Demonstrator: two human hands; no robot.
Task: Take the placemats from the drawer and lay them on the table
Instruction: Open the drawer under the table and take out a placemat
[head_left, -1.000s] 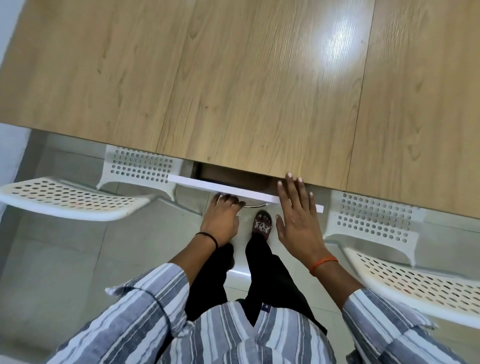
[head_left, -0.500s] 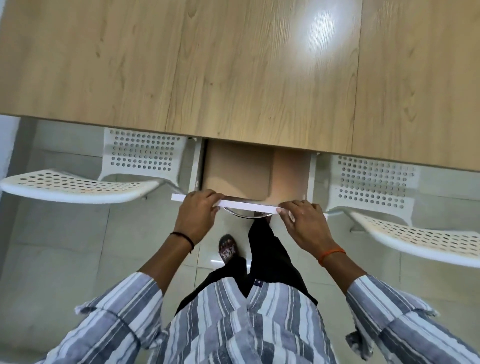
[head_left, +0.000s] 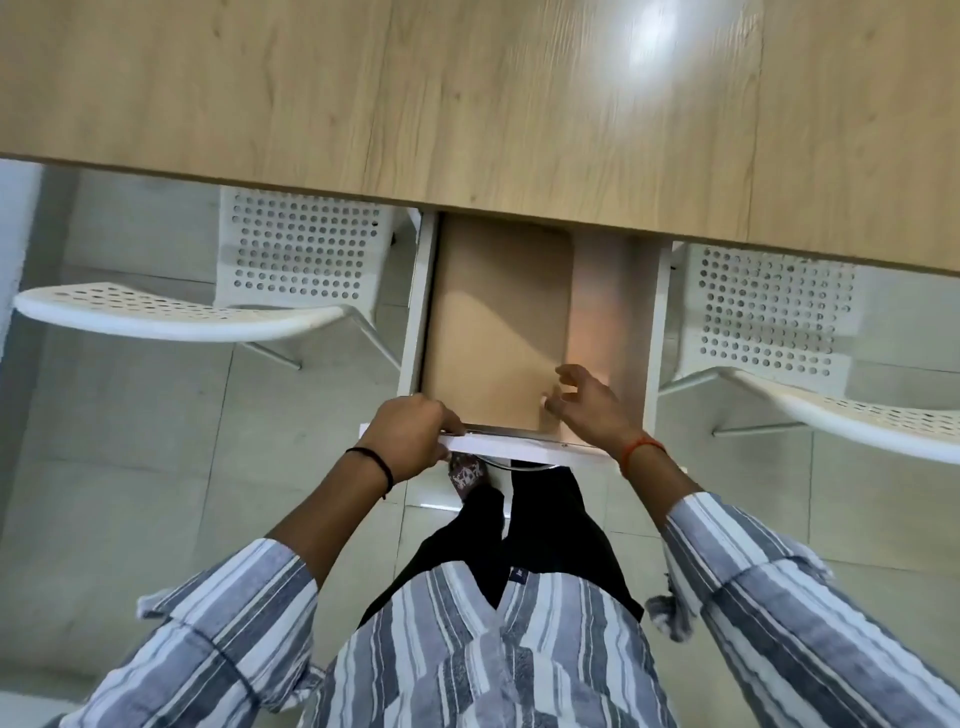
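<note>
Gripping white drawer front (head_left: 511, 446), left hand (head_left: 413, 434); tan placemats (head_left: 493, 322) flat.

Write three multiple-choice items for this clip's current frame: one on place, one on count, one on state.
1. Where is the tan placemat?
A. on the table
B. in the drawer
C. on a chair

2. How many white perforated chairs show?
A. one
B. two
C. four

3. What is the left hand doing?
A. hanging idle
B. resting on the table
C. gripping the drawer front

Answers:
1 B, it lies flat between the walls of the drawer.
2 B, one chair left, one chair right.
3 C, its fingers curl over the drawer front; the right hand reaches for the placemat's corner.
</note>
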